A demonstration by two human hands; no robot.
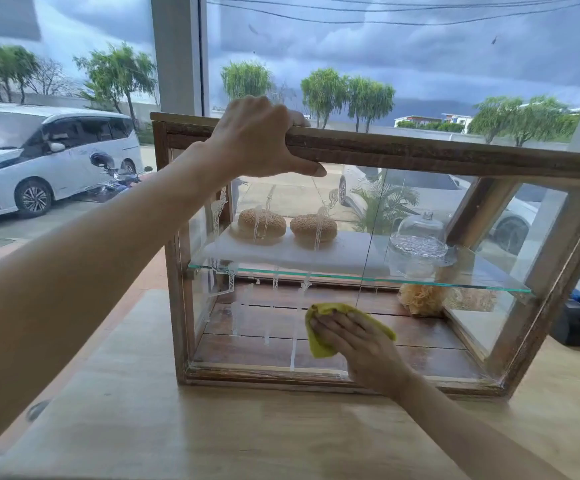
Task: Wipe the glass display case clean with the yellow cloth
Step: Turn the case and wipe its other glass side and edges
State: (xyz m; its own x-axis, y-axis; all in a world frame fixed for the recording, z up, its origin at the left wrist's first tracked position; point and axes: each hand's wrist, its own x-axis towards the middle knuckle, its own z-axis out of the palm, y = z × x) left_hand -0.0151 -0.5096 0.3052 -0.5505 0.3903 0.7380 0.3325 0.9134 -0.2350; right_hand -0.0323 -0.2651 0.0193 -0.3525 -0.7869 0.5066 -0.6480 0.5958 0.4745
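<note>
A wooden-framed glass display case (420,154) stands on a light wooden table. My left hand (260,136) grips the case's top rail near its left end. My right hand (361,344) presses a yellow cloth (319,346) flat against the lower part of the front glass, fingers spread over it. White streaks of cleaner (264,320) run down the left half of the front pane. Inside, two sesame buns (286,225) sit on a white board on the glass shelf.
A glass dome on a stand (418,240) is on the shelf at the right, with a yellow puff (420,299) below it. A black device (579,323) sits on the table (212,427) to the case's right. A large window behind shows parked cars.
</note>
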